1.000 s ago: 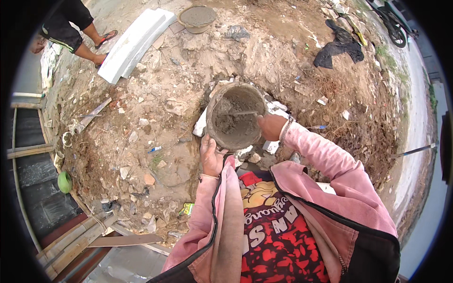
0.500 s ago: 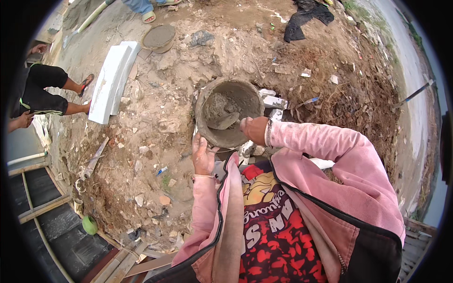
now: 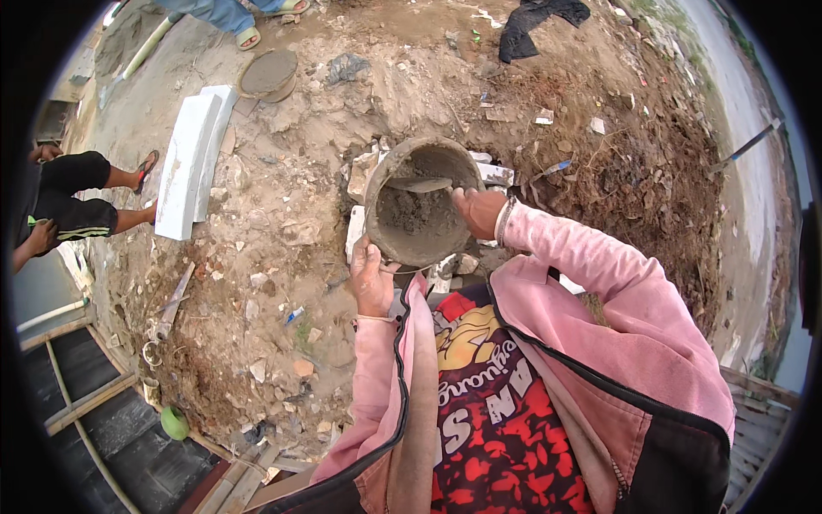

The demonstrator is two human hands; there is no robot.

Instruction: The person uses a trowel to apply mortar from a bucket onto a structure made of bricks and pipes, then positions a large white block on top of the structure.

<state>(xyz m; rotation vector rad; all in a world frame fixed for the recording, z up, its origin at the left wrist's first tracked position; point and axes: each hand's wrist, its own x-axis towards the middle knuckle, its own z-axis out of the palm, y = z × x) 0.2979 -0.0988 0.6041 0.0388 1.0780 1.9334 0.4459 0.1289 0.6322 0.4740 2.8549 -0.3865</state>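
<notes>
A round mortar bucket [image 3: 373, 193], its wall caked in grey, stands right in front of me with wet mortar [image 3: 409, 221] inside. My right hand [image 3: 479, 212] reaches over its right rim, closed around a trowel [image 3: 419, 183] whose handle is mostly hidden in my fist. The trowel's blade lies across the far part of the bucket's inside, over the mortar. At the near left rim, my left hand [image 3: 371, 281] grips the bucket, thumb pointing right and fingers up along the wall.
White block pieces [image 3: 495, 175] and rubble surround the bucket. Long white blocks [image 3: 190, 163] lie at the left, beside a person in black shorts [image 3: 79, 184]. Farther off are a second mortar bucket [image 3: 268, 75], another person's sandalled foot [image 3: 248, 38] and a black cloth [image 3: 535, 27].
The trowel blade has moved from the middle of the bucket to its far side, and the mortar lies differently. My left hand keeps its hold on the rim.
</notes>
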